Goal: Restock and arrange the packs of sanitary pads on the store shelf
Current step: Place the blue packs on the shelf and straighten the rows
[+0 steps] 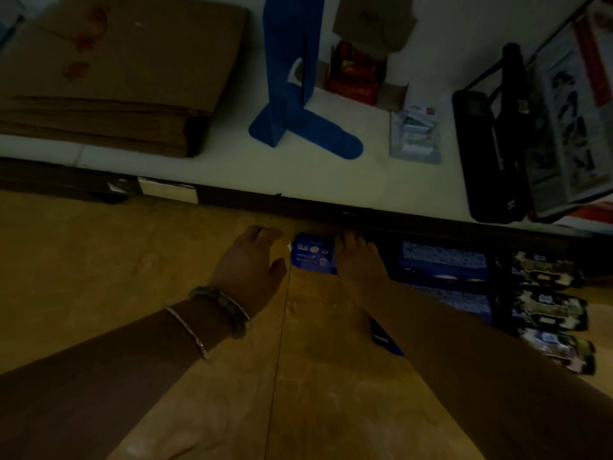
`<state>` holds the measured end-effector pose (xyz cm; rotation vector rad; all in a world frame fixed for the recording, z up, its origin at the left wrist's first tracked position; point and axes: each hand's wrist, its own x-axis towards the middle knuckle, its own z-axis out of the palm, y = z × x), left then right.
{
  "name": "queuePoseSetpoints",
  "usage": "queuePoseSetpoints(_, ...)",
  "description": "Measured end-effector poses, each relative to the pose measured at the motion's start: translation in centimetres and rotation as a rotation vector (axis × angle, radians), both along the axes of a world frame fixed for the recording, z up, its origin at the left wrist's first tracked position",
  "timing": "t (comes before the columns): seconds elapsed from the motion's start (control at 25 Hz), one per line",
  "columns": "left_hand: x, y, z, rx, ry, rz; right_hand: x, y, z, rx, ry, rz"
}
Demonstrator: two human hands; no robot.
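- Left hand: spread, beside blue pack.
- Right hand: fingers flat on its right edge.
- I should press both sides evenly, sliding it straight.

Legend, as I see it from the remote station: no text, brand or number can be read, since the white print on the small blue pack, on the larger blue packs, the red marks on the cardboard stack and the pale tag are too dim and blurred.
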<state>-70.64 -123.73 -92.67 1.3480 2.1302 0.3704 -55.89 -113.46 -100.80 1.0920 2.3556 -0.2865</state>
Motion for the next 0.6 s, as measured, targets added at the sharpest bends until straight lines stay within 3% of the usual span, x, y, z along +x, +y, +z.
queuePoseSetpoints(0.24,-0.1,-0.3,1.3,0.007,-0.008,0.023,-0.2,1.0,1.8,-0.144,0.188,-0.161)
queuePoseSetpoints(0.6,1.0,-0.5,7.7,-0.054,-0.067,0.048,2.0,2.6,12.3,-0.231,0.287,-0.198)
